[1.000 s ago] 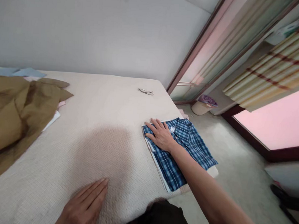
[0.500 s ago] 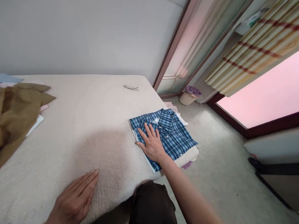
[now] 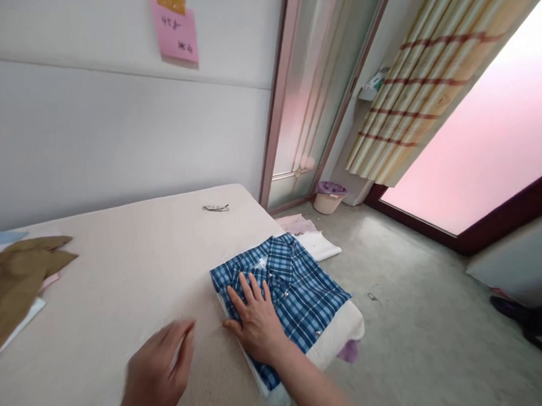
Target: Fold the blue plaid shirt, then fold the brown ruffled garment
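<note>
A blue plaid shirt [image 3: 310, 278], folded with its collar and several snap-like buttons showing, lies at the right edge of the white-covered bed [image 3: 159, 251]. Pale folded cloth shows beneath it. My right hand [image 3: 256, 320] rests flat on the shirt's left side, palm down, fingers spread, gripping nothing. To the left, my left hand [image 3: 160, 364] hovers over or near the bed cover, slightly blurred. Its fingers are curled together against the thumb, and I see nothing in them.
Brown clothing [image 3: 16, 286] is heaped at the left over paler garments. Eyeglasses [image 3: 215, 207] lie near the bed's far edge. A lined bin [image 3: 329, 199] stands on the floor by a sliding door [image 3: 297, 138]. A pink note [image 3: 175, 34] is taped to the wall.
The view has tilted up, bringing the pink note into sight. My left hand has gone from flat, extended fingers to curled ones and come nearer the shirt. The right hand stays on the shirt.
</note>
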The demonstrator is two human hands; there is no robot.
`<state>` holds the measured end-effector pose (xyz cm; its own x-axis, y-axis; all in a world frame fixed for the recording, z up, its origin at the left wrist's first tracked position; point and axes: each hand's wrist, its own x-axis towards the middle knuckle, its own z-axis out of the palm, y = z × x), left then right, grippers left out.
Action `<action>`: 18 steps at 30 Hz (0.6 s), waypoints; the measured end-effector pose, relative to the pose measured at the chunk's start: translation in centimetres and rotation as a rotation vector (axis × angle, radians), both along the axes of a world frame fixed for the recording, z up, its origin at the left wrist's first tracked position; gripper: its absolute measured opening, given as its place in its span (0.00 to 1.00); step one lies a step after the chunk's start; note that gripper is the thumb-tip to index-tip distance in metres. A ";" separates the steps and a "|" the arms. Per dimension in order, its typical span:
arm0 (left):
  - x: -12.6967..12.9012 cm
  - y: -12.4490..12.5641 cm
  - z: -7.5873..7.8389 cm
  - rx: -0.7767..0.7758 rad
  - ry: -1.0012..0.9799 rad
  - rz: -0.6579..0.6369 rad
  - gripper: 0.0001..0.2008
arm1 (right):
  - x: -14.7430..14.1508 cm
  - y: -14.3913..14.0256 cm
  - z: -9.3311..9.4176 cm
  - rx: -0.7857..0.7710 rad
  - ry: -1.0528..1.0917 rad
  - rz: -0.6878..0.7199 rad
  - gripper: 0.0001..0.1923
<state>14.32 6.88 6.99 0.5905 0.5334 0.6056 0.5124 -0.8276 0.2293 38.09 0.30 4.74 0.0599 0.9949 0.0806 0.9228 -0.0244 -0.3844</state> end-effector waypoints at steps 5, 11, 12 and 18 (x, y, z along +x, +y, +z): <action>21.3 7.2 3.9 -0.261 0.298 -0.026 0.11 | 0.3 -0.3 -0.2 0.067 0.107 -0.003 0.42; 31.7 9.6 1.6 -0.436 0.460 0.014 0.20 | 0.9 -0.3 -0.7 0.096 0.204 0.026 0.41; 31.9 9.3 1.4 -0.434 0.454 0.026 0.19 | 0.9 -0.1 -1.0 0.104 0.208 0.029 0.41; 29.2 4.3 2.0 -0.114 0.415 -0.210 0.10 | 1.5 -1.6 -0.2 0.054 0.252 0.080 0.30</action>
